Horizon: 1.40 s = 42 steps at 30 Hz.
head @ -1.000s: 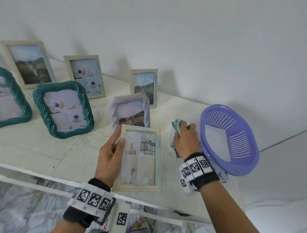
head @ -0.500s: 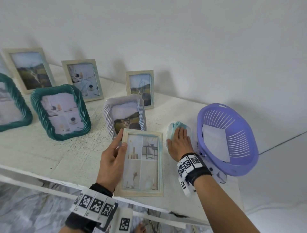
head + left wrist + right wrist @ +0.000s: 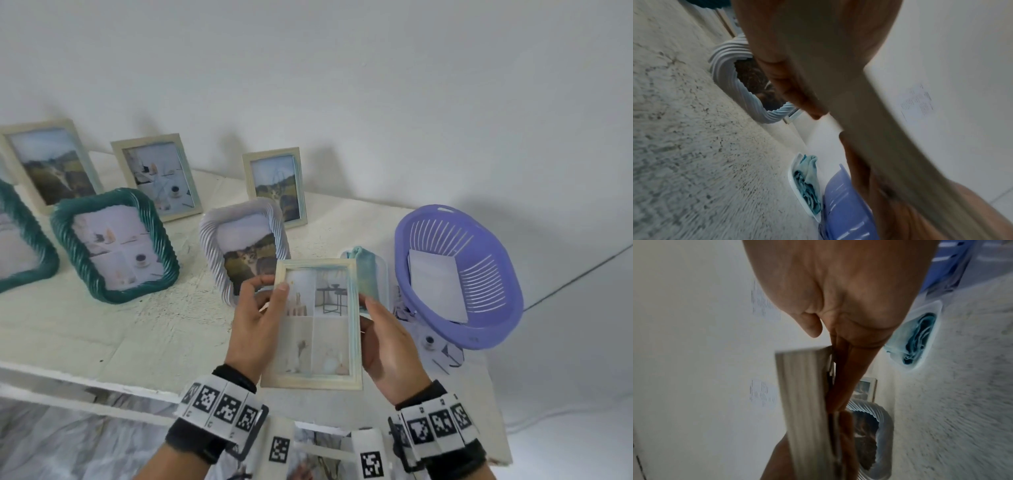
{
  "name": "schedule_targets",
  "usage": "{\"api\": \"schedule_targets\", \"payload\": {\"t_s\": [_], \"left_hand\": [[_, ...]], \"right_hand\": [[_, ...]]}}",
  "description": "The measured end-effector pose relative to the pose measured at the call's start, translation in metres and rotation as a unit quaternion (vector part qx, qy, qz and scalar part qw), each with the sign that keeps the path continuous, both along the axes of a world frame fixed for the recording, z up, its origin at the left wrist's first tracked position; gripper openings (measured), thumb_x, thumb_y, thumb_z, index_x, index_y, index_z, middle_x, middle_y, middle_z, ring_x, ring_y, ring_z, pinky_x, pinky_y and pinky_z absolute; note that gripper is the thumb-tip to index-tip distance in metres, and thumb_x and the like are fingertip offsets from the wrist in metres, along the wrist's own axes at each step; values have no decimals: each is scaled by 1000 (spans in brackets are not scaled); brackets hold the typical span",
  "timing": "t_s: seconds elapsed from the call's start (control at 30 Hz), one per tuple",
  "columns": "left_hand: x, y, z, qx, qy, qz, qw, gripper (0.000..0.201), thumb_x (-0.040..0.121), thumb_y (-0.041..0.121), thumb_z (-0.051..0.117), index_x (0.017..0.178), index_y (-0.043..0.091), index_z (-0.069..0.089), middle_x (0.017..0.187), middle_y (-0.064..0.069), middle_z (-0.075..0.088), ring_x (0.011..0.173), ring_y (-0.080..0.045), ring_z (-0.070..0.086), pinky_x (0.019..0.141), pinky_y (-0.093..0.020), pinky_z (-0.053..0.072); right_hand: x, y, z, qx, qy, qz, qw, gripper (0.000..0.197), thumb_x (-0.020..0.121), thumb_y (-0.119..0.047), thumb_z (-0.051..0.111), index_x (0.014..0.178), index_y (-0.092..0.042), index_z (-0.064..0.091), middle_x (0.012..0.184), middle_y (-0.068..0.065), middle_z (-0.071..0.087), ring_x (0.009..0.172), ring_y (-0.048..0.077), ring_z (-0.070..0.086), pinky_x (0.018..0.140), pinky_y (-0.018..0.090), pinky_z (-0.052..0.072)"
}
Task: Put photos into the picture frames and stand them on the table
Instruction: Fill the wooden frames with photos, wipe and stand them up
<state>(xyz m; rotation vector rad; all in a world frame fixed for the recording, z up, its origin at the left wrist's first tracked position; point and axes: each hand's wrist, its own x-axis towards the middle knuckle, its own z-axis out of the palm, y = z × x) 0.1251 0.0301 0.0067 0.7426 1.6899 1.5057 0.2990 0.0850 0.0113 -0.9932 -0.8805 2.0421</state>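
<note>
Pale wood is being seen on the picture frame (image 3: 317, 323), which is being held up above the near edge of the white table (image 3: 102, 329), between the two hands. Its left side is being gripped by the left hand (image 3: 255, 329), the thumb lying on the front and the fingers curled behind; its right side is being gripped by the right hand (image 3: 388, 346), whose fingers are being hidden behind the frame. A photo of a room is being shown inside it. Behind it, the striped white frame (image 3: 245, 246) is being partly covered, and so is the white dish (image 3: 382, 274) with the teal cloth (image 3: 364, 274). Beside these, the purple basket (image 3: 459, 274) is being seen. Both wrist views are being blurred, so the back of the frame is hard to make out.
</note>
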Motion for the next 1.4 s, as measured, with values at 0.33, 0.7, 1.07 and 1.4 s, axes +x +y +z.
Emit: {"api": "schedule_targets", "payload": {"t_s": [0.33,0.7,1.07,1.4], "left_hand": [[25,13,17,-38,-204,-258,944,80,76,70,60,130,11,57,125,-7,68,116,-24,64,94,-40,54],[13,20,25,-53,-153,-237,958,60,65,72,62,110,31,65,89,16,72,93,-3,67,84,-37,51],[4,4,20,-43,-81,-160,983,105,56,87,62,145,38,38,138,20,49,127,-4,49,112,-45,38],[-44,-30,28,-132,-187,-214,950,82,79,84,15,120,35,68,110,-8,74,103,-29,70,90,-56,54]], "right_hand": [[-4,-21,14,362,-192,45,911,41,93,-10,61,129,-29,54,115,-8,60,99,19,63,80,31,56],[5,-2,21,586,-514,-35,626,17,79,-36,67,92,-23,69,69,-7,52,60,12,51,48,26,40],[-5,-18,37,84,-228,-14,970,56,95,-58,38,96,-16,74,85,12,75,73,28,72,61,38,57],[-24,-38,39,-18,-244,41,969,39,84,-65,43,86,-31,62,89,14,69,80,29,61,77,40,51]]}}
